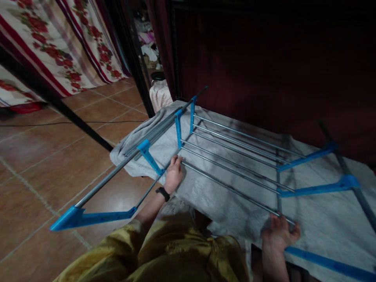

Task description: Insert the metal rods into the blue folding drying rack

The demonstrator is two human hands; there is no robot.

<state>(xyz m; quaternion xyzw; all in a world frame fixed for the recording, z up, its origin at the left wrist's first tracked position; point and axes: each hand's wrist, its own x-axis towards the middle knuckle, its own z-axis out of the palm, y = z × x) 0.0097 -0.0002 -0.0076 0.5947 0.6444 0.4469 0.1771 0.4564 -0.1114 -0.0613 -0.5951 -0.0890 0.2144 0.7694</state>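
Drying rack (178, 129): left hand (174, 175), right hand (279, 234) gripping it near ends of front rod (229, 187) (well apart)

We see dimly lit brown floor tiles (29, 188), flowered cloth (63, 43) hanging at left and a dark red backdrop (264, 70) ahead.

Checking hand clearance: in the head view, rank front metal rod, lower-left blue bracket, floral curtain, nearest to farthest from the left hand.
1. Front metal rod: its left end is at the left hand.
2. Lower-left blue bracket: lower left.
3. Floral curtain: upper left, across the floor.
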